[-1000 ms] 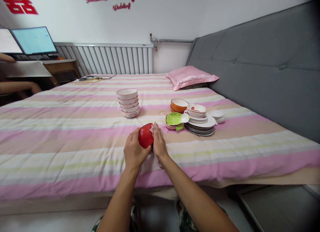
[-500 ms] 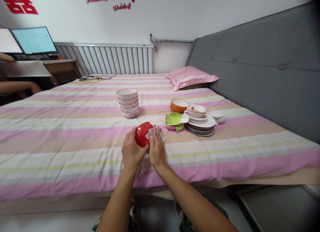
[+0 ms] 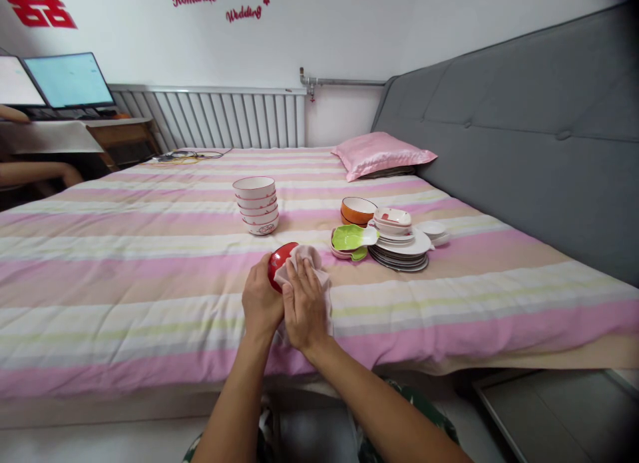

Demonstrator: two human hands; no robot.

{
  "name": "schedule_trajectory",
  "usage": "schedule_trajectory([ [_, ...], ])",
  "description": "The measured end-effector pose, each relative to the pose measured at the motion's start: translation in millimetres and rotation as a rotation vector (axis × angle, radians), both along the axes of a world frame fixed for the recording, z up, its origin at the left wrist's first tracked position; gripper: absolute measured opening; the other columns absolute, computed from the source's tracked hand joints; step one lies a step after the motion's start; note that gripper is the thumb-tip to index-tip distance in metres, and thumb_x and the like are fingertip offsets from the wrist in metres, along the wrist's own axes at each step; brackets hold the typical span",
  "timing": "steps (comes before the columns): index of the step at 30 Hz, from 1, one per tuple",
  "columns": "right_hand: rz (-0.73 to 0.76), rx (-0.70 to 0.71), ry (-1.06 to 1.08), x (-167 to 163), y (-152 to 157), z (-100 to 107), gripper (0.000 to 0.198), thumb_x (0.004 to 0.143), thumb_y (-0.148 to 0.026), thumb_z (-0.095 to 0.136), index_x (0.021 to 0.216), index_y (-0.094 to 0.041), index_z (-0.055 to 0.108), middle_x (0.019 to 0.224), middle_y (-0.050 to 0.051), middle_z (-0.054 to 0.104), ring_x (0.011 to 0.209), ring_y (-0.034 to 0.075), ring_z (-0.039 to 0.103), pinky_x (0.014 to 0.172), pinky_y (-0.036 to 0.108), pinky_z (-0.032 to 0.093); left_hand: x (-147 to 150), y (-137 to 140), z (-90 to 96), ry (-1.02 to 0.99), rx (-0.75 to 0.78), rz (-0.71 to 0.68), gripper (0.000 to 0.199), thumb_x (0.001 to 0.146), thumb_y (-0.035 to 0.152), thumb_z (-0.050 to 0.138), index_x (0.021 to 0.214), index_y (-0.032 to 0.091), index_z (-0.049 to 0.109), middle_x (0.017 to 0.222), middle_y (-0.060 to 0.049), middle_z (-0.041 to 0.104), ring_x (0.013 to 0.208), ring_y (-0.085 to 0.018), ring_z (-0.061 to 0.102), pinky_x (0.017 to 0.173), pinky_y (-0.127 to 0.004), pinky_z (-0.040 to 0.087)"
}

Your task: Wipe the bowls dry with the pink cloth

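Note:
Above the near part of the bed, my left hand [image 3: 260, 297] grips a shiny red bowl [image 3: 279, 258] by its left side. My right hand [image 3: 303, 307] presses a pale pink cloth [image 3: 309, 258] against the bowl, fingers laid together over the fabric. The cloth covers much of the bowl's right side and hangs down below my right hand. Just beyond the bowl, to the left, stands a stack of white bowls with red rims [image 3: 255, 207].
Right of my hands lie green leaf-shaped dishes [image 3: 349, 238], orange bowls [image 3: 357, 211] and a pile of plates [image 3: 399, 257]. A pink pillow [image 3: 382, 154] rests by the grey headboard [image 3: 524, 130]. Cables [image 3: 192, 155] lie at the bed's far left. Another person's arm [image 3: 14, 114] shows near the monitors [image 3: 70, 80].
My right hand has moved left and over the bowl with the cloth, so more of the red surface is covered. My left hand keeps its grip almost in place.

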State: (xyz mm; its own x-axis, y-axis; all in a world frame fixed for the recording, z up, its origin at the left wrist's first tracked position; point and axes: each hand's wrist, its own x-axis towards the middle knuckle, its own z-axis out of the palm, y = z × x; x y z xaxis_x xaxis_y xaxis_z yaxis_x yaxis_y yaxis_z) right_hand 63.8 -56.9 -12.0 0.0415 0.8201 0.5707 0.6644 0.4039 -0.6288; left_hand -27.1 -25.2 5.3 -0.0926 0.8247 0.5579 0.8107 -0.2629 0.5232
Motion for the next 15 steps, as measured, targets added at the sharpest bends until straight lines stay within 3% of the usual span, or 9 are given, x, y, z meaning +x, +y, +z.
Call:
schedule_trajectory([
  [15, 0.061, 0.032, -0.107, 14, 20, 2, 0.048, 0.098, -0.031, 0.026, 0.144, -0.020, 0.033, 0.153, 0.001, 0.027, 0.144, 0.022, 0.017, 0.116, 0.045, 0.022, 3, -3, -4.6, 0.056, 0.064, -0.079, 0.044, 0.081, 0.021, 0.051, 0.124, 0.012, 0.050, 0.115, -0.014, 0.063, 0.104, -0.026, 0.060, 0.088, -0.038, 0.048],
])
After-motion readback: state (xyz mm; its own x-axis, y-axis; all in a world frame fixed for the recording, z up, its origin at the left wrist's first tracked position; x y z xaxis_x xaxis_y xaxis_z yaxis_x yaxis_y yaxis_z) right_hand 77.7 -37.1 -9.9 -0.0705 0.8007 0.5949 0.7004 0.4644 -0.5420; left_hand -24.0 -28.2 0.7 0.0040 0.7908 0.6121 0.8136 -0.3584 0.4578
